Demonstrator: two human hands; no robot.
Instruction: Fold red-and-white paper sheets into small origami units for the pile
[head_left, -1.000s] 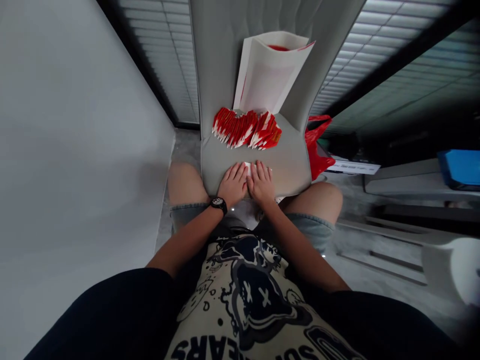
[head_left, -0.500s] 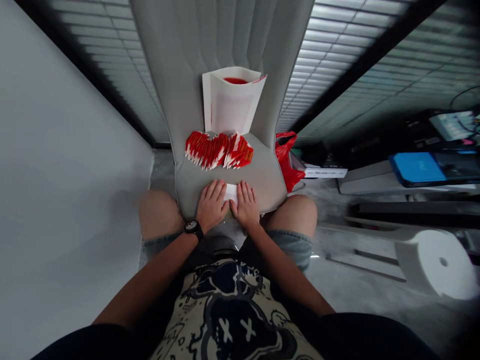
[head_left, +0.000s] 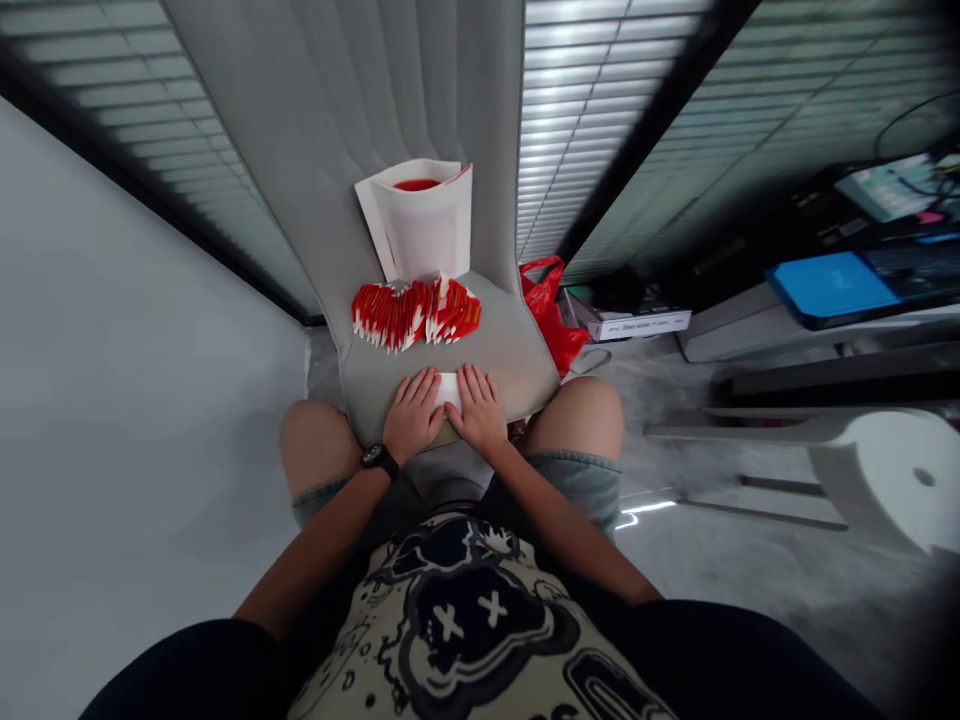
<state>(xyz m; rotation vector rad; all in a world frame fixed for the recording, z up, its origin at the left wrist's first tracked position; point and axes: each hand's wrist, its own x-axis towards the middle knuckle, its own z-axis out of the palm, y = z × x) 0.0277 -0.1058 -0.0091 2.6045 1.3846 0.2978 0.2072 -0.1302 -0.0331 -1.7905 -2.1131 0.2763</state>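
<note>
My left hand (head_left: 412, 412), with a black watch on its wrist, lies flat near the front edge of the grey chair seat (head_left: 510, 350). Beside it my right hand (head_left: 480, 408) is flat too, fingers stretched out. Both rest on a small white piece of paper (head_left: 448, 386), which shows between them; their thumbs nearly meet at its lower end. Beyond the fingertips, a row of many red-and-white folded paper pieces (head_left: 390, 315) lies overlapped across the seat. Behind this row, a white paper packet or folder (head_left: 424, 230) with a red inside leans on the backrest.
A red plastic bag (head_left: 551, 315) is on the floor right of the chair, near a white box (head_left: 637, 325). Farther right stand a white stool (head_left: 892, 470) and a shelf with a blue item (head_left: 832, 285). A wall (head_left: 112, 450) is close on the left.
My view has turned, so the chair and the things on it sit farther left and tilted. Both hands stay flat on the white paper with hardly any movement.
</note>
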